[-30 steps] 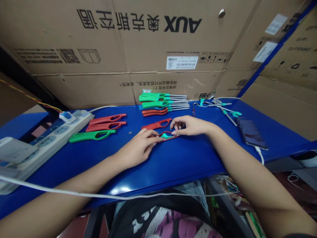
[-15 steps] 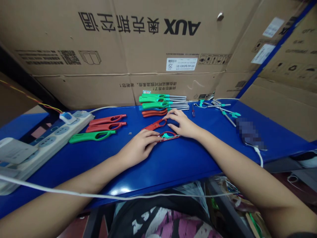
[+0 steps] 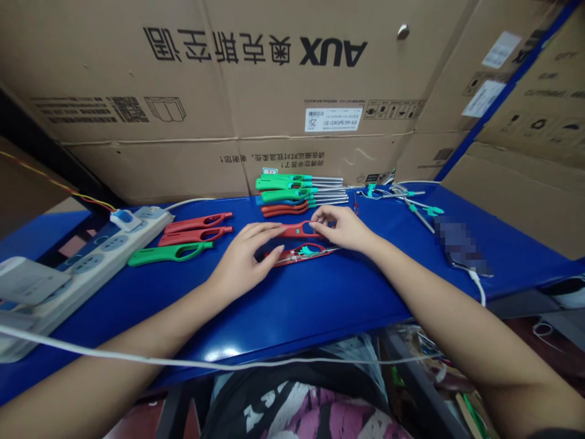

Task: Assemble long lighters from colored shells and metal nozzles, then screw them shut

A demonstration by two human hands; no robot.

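Observation:
A red lighter handle half-shell (image 3: 297, 230) lies between my hands, a small green part showing on it. My right hand (image 3: 342, 227) pinches its right end between thumb and fingers. The stretched fingers of my left hand (image 3: 249, 253) touch its left end, and the left thumb is spread apart below. Just nearer to me lies a second red half-shell (image 3: 292, 259), filled with a turquoise trigger (image 3: 308, 250), small inner parts and a metal rod to the right. My left thumb covers its left end.
Lighters with green handles (image 3: 286, 195) and metal tubes are stacked behind. Red handle shells (image 3: 196, 235) and a green one (image 3: 169, 253) lie left beside a power strip (image 3: 98, 259). Rods with turquoise parts (image 3: 414, 204) and a blurred dark device (image 3: 459, 247) lie right. Cardboard (image 3: 256, 91) walls the back.
The upper red half-shell has swung level and moved right, its right end now pinched in my right hand. My left hand has shifted left and up, off the filled shell's middle, uncovering its inner parts.

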